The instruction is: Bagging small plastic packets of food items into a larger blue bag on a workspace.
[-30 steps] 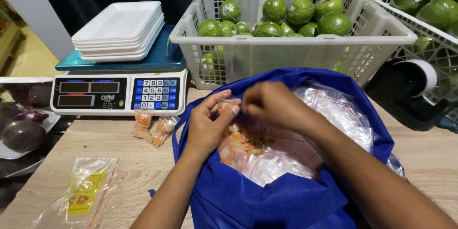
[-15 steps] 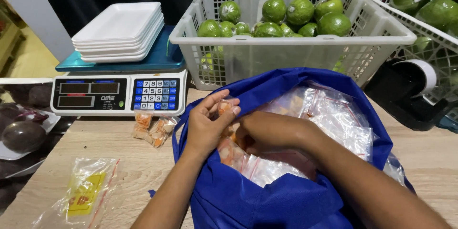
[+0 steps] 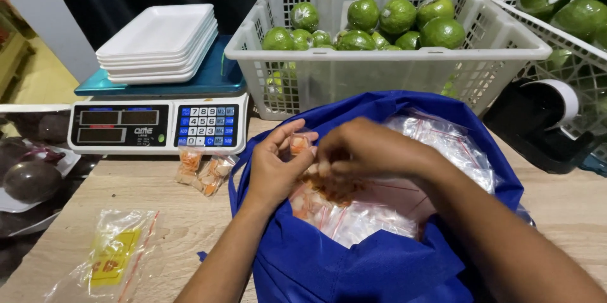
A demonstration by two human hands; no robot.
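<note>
An open blue fabric bag (image 3: pixel 354 265) stands in front of me, filled with clear zip bags (image 3: pixel 442 151) holding small orange and white pieces. My left hand (image 3: pixel 275 167) is over the bag's left rim, its fingers pinched on a small orange-and-white packet (image 3: pixel 298 144). Just to the right, my right hand (image 3: pixel 370 148) hovers over the bag's mouth with fingers curled on more small packets, touching the left hand's fingertips.
A digital scale (image 3: pixel 158 123) carries a stack of white foam trays (image 3: pixel 158 41). A white crate (image 3: pixel 392 78) of green fruit sits behind the bag, another (image 3: pixel 569 6) at right. Two small packets (image 3: pixel 202 169) lie by the scale, a plastic bag (image 3: pixel 117 249) front left, dark fruit (image 3: pixel 28 176) far left.
My right hand came up out of the blue bag and back to my left hand's fingertips. The left hand stayed in place with its packet.
</note>
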